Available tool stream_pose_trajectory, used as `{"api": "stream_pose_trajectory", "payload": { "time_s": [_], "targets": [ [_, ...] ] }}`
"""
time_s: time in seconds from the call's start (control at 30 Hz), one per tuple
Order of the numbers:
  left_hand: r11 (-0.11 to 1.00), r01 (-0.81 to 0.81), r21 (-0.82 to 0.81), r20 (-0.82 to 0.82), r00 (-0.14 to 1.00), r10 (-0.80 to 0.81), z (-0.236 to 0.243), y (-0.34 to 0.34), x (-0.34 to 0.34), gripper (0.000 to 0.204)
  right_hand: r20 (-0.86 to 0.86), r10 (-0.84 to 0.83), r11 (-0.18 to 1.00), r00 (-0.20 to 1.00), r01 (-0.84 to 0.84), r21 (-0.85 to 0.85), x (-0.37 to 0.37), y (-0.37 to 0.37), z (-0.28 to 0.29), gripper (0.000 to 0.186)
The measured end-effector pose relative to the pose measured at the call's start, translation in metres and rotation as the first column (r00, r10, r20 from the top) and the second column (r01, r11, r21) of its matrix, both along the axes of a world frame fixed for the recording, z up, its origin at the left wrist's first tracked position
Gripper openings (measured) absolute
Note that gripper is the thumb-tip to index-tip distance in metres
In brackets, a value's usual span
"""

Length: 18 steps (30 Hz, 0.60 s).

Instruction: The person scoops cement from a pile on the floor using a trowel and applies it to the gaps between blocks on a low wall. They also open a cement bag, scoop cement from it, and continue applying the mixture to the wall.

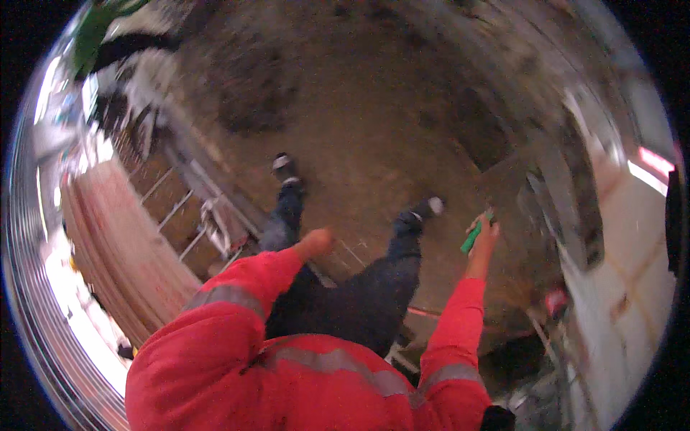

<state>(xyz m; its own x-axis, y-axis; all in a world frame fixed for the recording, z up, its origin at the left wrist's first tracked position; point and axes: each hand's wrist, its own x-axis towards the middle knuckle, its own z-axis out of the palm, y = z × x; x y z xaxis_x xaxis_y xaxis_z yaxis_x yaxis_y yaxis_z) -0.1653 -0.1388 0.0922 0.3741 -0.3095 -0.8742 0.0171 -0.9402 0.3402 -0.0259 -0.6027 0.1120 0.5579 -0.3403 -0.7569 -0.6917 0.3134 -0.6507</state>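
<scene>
My right hand (489,233) is closed round a green-handled tool (471,238), held out over the brown floor (352,122) to the right of my legs. Its far end is small and blurred, so its exact kind cannot be made out. My left hand (314,244) hangs above my left thigh, below the red sleeve. Motion smears its fingers, and nothing can be seen in it. My shoes (285,167) stand apart on the floor.
To the left lies a long stack of reddish-brown boards (126,237), beside a ladder-like metal frame (172,208). A person in green (90,39) is at the far left. Pale panels (632,287) and a small red object (555,302) are on the right.
</scene>
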Motion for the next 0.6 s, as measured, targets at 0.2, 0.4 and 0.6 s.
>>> {"api": "stream_pose_trajectory", "payload": {
  "time_s": [0.2,0.4,0.6],
  "targets": [
    [0.958,-0.091,-0.273,0.135,0.982,0.132,-0.058,0.108,-0.006,0.029,-0.310,0.587,0.799,0.748,-0.596,0.078,0.053,0.280,-0.123,0.023],
    [0.765,-0.524,-0.375,0.035,0.817,0.576,-0.121,0.196,0.038,0.029,-0.423,0.905,-0.147,0.054,-0.892,-0.428,0.132,0.536,-0.278,0.035],
    [0.566,-0.660,-0.494,-0.164,0.710,0.685,-0.088,0.271,0.100,0.028,-0.550,0.821,-0.264,0.151,-0.754,-0.601,0.255,0.718,-0.417,0.039]
  ]
}}
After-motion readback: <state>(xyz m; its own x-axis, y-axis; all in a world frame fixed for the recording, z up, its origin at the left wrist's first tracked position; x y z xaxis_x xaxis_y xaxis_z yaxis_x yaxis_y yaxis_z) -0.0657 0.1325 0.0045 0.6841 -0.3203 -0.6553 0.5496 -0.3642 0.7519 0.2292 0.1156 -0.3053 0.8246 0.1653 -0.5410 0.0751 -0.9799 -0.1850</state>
